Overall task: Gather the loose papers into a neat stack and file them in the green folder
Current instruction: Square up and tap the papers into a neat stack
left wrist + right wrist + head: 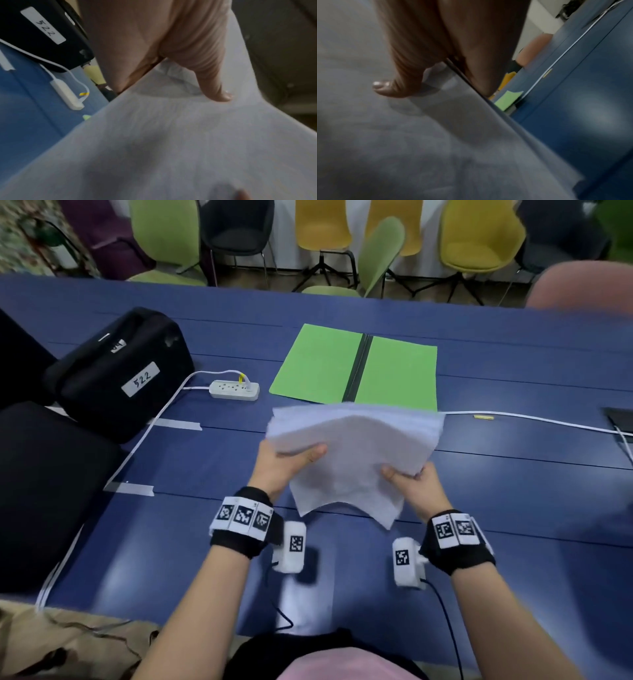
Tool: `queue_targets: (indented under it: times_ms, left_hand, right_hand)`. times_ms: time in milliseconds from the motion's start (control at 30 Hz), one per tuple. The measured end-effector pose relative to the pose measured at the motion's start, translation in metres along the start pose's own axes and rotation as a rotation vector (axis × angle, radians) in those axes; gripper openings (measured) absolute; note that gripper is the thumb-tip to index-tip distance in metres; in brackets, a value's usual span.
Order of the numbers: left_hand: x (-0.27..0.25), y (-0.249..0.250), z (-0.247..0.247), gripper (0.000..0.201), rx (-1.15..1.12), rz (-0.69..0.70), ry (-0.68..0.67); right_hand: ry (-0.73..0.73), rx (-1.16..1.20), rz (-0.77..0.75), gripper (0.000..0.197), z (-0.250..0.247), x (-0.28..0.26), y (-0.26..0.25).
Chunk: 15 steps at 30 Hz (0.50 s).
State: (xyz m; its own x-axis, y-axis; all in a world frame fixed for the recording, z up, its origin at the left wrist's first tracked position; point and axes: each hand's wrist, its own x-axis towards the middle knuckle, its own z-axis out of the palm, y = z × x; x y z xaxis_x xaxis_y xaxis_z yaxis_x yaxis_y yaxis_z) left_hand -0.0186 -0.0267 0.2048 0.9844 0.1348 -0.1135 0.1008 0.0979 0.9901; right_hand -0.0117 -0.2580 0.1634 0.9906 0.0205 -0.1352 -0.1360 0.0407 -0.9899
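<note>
A sheaf of white papers is held up above the blue table, its sheets fanned and uneven. My left hand grips its left edge, thumb on top. My right hand pinches the right edge, thumb pressed on the top sheet. The papers fill most of both wrist views. The green folder lies open and flat on the table just beyond the papers, a dark spine down its middle; a corner of it shows in the right wrist view.
A black case labelled 522 stands at the left, with a white power strip and its cable beside it. A white cable runs to the right edge. Chairs line the far side of the table.
</note>
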Motion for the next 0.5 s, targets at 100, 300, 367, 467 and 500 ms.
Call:
queue_targets:
  times_ms: [100,300,367,467,500]
  left_hand:
    - [-0.006,-0.018,0.006,0.032,0.047,-0.094,0.011]
    - [-0.003,-0.001,0.005,0.029,-0.026,-0.032,0.098]
    - [-0.001,0.007,0.007,0.041,-0.026,0.02,0.104]
    - [-0.002,0.01,0.014,0.034,-0.028,0.071,0.157]
    - [-0.003,0.01,0.017,0.026,-0.051,0.07,0.184]
  right_hand:
    - [-0.008,-0.033,0.053,0.023,0.005,-0.004,0.016]
    - [-0.026,-0.042,0.055,0.031,0.001,-0.002,0.012]
    - [-0.043,-0.079,0.06,0.035,-0.006,-0.004,0.013]
    - [-0.053,-0.048,0.046,0.038,-0.008,-0.009,0.013]
    - [-0.054,-0.015,0.029,0.037,-0.006,-0.01,0.009]
